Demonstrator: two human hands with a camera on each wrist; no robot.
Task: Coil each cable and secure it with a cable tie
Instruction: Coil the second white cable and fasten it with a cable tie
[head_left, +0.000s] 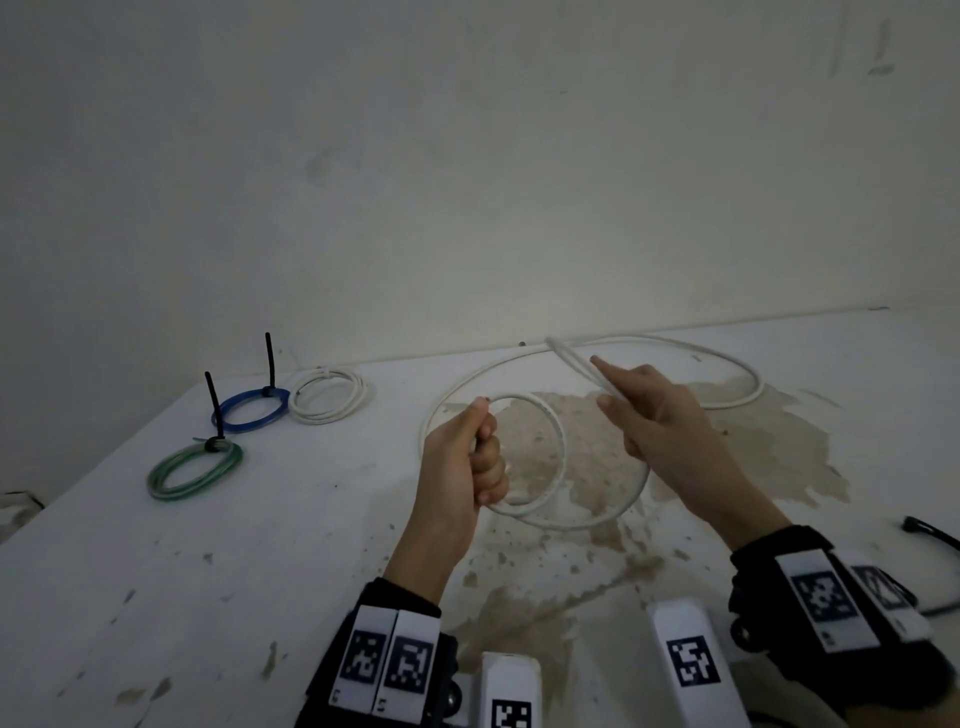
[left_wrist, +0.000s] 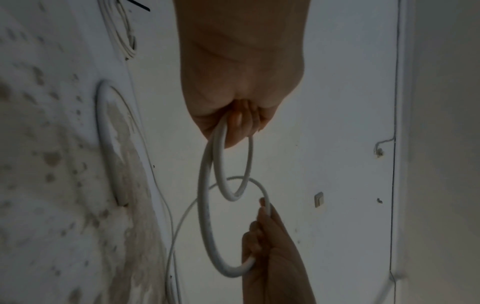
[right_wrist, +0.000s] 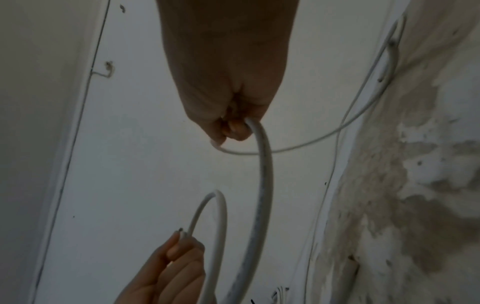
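Observation:
A long white cable (head_left: 561, 441) is partly looped between my two hands above the stained white table (head_left: 260, 545). My left hand (head_left: 475, 457) grips a small loop of it in a fist, with the cable end at the thumb (right_wrist: 182, 234). My right hand (head_left: 639, 410) holds the cable farther along, forefinger pointing away; the wrist view shows its fingers (right_wrist: 233, 127) curled round the cable (right_wrist: 265, 174). The left wrist view shows the loops (left_wrist: 223, 174) hanging from my left hand (left_wrist: 239, 123). The rest of the cable (head_left: 727, 364) trails in a wide arc on the table behind.
At the back left lie a coiled white cable (head_left: 328, 396), a blue coil (head_left: 252, 410) and a green coil (head_left: 195, 470), the last two with black ties sticking up. Another black cable tie (head_left: 930, 532) lies at the right edge. The wall stands close behind the table.

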